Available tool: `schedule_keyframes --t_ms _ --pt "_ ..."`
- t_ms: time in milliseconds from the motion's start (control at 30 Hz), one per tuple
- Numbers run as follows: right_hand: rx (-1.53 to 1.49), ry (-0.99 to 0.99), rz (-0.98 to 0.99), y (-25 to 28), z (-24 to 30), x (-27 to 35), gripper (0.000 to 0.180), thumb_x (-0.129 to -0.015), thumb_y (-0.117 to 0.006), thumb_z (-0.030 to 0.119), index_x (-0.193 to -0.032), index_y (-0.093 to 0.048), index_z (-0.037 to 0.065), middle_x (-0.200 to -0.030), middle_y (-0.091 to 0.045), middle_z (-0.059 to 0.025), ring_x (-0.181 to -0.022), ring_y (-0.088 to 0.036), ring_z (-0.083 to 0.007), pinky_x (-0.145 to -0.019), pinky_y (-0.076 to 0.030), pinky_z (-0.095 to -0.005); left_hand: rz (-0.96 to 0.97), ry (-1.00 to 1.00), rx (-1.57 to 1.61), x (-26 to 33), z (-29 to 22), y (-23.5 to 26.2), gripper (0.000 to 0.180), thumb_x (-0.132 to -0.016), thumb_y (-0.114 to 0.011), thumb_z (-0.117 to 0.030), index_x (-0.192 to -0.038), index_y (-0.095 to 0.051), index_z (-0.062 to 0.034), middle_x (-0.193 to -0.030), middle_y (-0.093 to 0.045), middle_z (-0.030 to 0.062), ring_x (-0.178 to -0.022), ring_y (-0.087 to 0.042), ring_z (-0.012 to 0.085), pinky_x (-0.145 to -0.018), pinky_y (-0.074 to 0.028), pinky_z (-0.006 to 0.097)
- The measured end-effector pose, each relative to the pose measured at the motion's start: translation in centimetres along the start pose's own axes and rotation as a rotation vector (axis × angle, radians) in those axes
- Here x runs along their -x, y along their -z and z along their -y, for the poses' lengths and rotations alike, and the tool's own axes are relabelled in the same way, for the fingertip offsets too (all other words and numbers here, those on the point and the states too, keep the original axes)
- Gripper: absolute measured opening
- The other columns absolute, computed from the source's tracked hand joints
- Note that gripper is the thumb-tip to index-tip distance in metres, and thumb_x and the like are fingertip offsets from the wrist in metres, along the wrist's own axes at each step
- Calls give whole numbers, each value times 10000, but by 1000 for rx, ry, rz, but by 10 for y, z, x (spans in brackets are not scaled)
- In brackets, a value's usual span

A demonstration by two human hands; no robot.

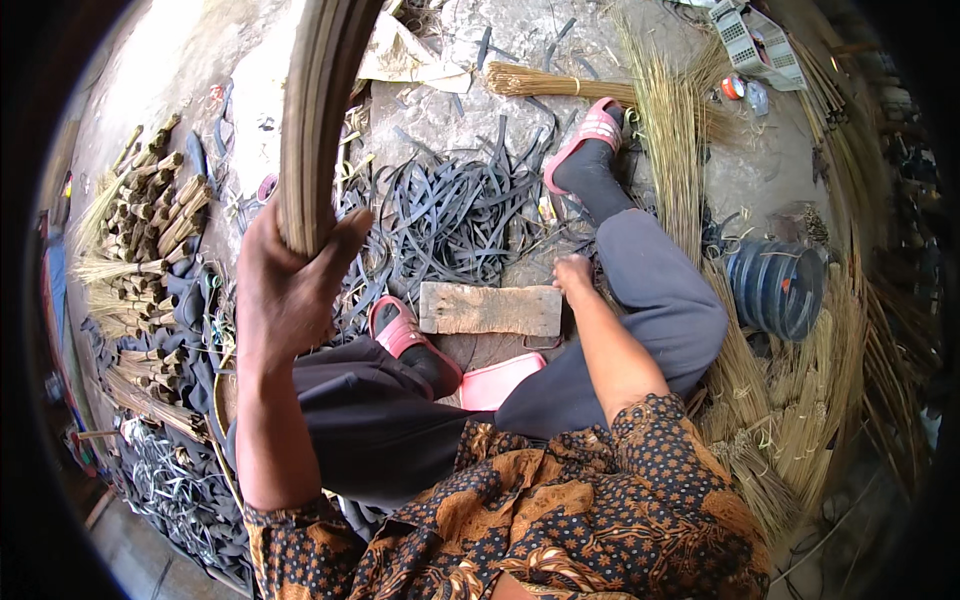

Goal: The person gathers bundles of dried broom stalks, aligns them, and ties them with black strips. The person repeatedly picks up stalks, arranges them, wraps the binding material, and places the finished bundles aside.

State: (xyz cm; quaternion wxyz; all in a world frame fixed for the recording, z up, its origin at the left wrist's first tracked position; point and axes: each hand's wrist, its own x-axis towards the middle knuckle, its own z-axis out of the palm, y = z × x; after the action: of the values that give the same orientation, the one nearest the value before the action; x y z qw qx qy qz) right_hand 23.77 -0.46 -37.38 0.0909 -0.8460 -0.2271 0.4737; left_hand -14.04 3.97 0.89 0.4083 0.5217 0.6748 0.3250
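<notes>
My left hand (290, 280) is raised and wrapped round the lower end of a thick, brown-striped stick bundle (312, 130), which rises past the top of the view. Its far end is out of sight. My right hand (572, 276) is low between my legs, beside the right end of a worn wooden block (490, 309). Its fingers look curled, and what they hold, if anything, is too small to make out. Behind the block lies a tangled heap of dark rubber strips (450, 215).
Several bound stick bundles (150, 210) are piled at left. Long straw-coloured sticks (672, 150) and a tied bundle (555, 84) lie ahead. A blue ribbed plastic container (775, 288) stands right, beside more sticks (790, 410). A pink flat pad (500, 382) lies between my legs.
</notes>
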Motion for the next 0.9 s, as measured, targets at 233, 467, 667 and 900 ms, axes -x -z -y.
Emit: schedule_keyframes --t_ms 233,467,667,900 --pt "103 321 -432 -10 19 -34 364 -946 -698 224 -1293 -682 113 -1241 -712 -195 -1154 -667 -375 -987 -509 -440 -30 63 -61 -9 10 5 351 -950 -765 -179 -763 -472 -126 -583 -460 -57 -488 -428 33 -461 -331 230" --pt "289 370 -539 -6 65 -65 463 -917 -710 145 -1375 -640 120 -1318 -673 -223 -1236 -624 -406 -1056 -476 -454 -26 131 -72 -16 18 6 331 -949 -769 -185 -785 -492 -110 -582 -469 -55 -484 -442 33 -459 -339 227" --pt "570 450 -422 4 68 -55 203 -861 -728 201 -1019 -718 75 -1103 -704 -216 -1117 -637 -411 -1027 -478 -482 -30 95 -139 -15 17 6 307 -941 -772 -177 -801 -511 -98 -599 -483 -53 -497 -444 34 -468 -347 228" --pt "25 464 40 23 71 -2 208 -944 -685 143 -1128 -664 47 -1016 -771 -129 -896 -741 -263 -848 -559 -398 -62 87 -174 -5 6 13 361 -892 -823 -265 -1043 -645 10 -727 -605 42 -664 -516 131 -648 -483 316"
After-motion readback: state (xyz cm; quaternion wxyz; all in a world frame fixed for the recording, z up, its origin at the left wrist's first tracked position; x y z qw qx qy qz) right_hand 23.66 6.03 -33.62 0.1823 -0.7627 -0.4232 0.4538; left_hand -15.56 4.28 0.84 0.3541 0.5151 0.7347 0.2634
